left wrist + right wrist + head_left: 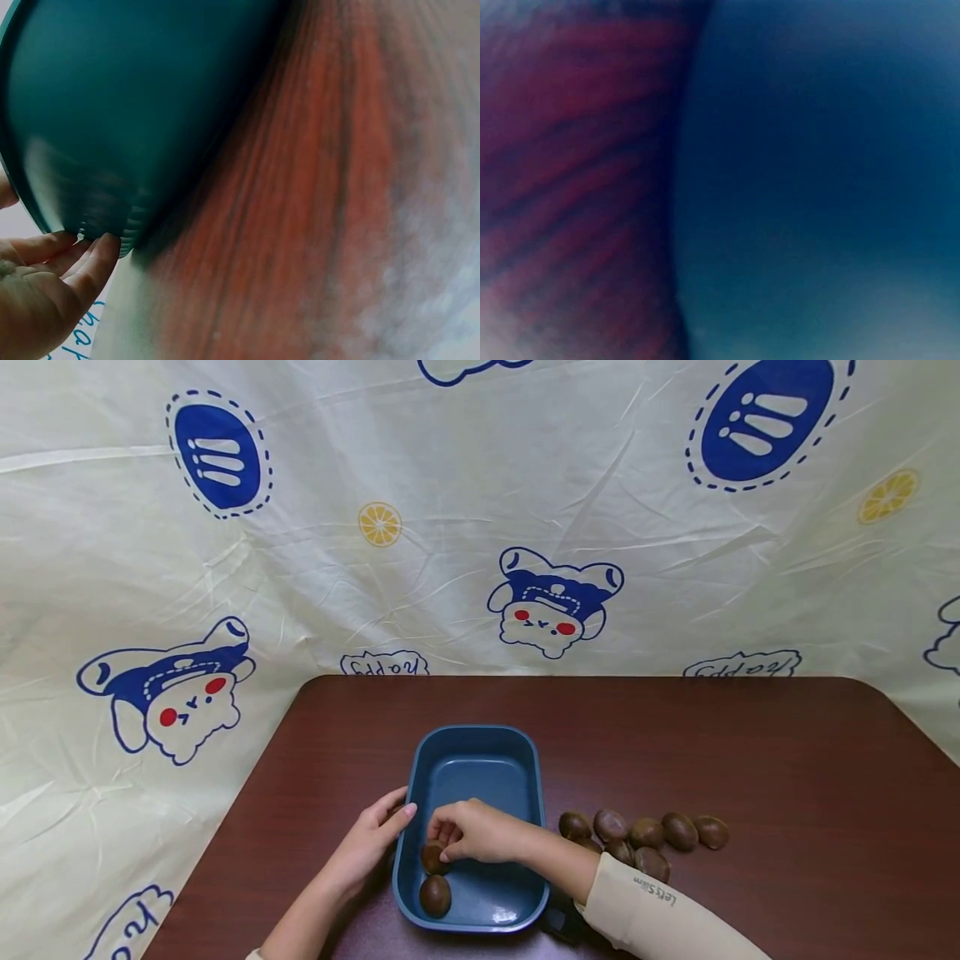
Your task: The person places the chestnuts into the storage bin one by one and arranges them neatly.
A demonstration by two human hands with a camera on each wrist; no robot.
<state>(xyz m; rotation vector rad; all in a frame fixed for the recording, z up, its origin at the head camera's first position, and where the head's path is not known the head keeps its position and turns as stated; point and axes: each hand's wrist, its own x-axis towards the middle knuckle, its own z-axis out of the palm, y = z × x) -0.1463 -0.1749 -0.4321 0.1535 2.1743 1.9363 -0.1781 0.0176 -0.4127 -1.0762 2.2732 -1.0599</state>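
A blue rectangular tray (480,745) stands on the table, its outer wall (142,97) large in the left wrist view. My left hand (369,842) holds its left side, thumb at the rim and fingers (97,266) against the outer wall. Reaching in over the right rim, my right hand (480,831) pinches a brown chestnut (433,857) near the tray's left wall. Just in front of that one, another chestnut (435,896) lies in the near left corner. The right wrist view is blurred: only the blue tray (817,165) shows, no fingers.
Several chestnuts (679,832) lie in a loose group on the dark brown table (787,760), right of the tray. My right forearm partly covers the group. Close to the tray's near right corner sits a small black object (561,920). A printed white cloth (435,593) hangs behind the table.
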